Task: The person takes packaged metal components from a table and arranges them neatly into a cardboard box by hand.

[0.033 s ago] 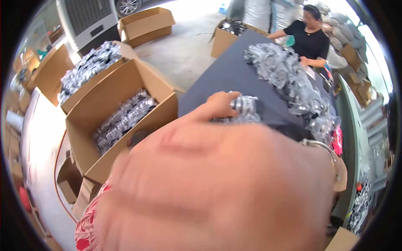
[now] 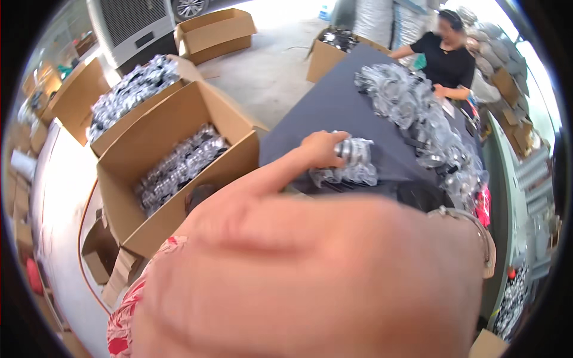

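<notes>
My left hand (image 2: 324, 149) reaches over the dark table, its fingers closed on the left end of a small bundle of clear-plastic-wrapped pieces (image 2: 358, 158). The bundle rests at the table's near side; what is inside the wrapping is too small to make out. Very close to the camera, my right hand (image 2: 322, 274) fills the lower middle, blurred. Its fingers do not show, and it covers the table's near edge. A long heap of similar clear-wrapped pieces (image 2: 406, 107) runs along the right side of the table (image 2: 322, 98).
An open cardboard box (image 2: 149, 137) with wrapped pieces stands left of the table; a fuller box (image 2: 134, 89) sits behind it. A person in a black top (image 2: 447, 59) is at the far right side. A grey floor unit (image 2: 134, 30) and another carton (image 2: 218, 39) stand farther back.
The large blurred hand sits a little lower in the picture, so more of my left forearm and the bundle shows. The whole view has shifted slightly. My left hand stays on the bundle.
</notes>
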Motion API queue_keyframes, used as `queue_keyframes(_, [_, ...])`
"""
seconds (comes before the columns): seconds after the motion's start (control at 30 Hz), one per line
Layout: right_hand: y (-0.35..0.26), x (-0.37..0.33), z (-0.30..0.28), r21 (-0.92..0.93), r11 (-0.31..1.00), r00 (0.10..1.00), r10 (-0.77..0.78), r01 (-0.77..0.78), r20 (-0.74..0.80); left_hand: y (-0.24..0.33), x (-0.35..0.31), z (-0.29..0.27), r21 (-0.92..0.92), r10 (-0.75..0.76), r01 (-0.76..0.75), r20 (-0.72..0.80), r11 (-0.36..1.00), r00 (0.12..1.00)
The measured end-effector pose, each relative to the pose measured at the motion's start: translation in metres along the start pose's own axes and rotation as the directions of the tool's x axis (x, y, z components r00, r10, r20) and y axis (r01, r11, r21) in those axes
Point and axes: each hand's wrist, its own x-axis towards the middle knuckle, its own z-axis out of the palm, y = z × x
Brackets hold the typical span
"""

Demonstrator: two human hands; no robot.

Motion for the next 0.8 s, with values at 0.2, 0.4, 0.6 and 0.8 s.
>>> queue_keyframes(0.2, [-0.007, 0.002, -0.007, 0.053, 0.994, 0.99, -0.088, 0.094, -0.115, -0.008, 0.0, 0.004, 0.043, -0.033, 0.033, -0.01, 0.999, 0.999])
queue_keyframes(0.4, [-0.015, 0.004, -0.008, 0.011, 0.996, 0.972, -0.081, 0.085, -0.219, -0.001, -0.005, 0.004, 0.0, -0.031, 0.031, 0.028, 1.0, 0.999])
queue_keyframes(0.6, [-0.006, 0.006, -0.007, -0.031, 0.999, 0.946, 0.008, -0.019, -0.323, -0.012, -0.004, 0.004, -0.056, -0.07, 0.072, 0.035, 0.996, 0.997])
queue_keyframes(0.8, [-0.011, 0.001, -0.025, -0.086, 0.996, 0.964, 0.015, -0.039, -0.265, -0.005, -0.006, 0.004, 0.015, -0.051, 0.051, 0.024, 0.999, 0.998])
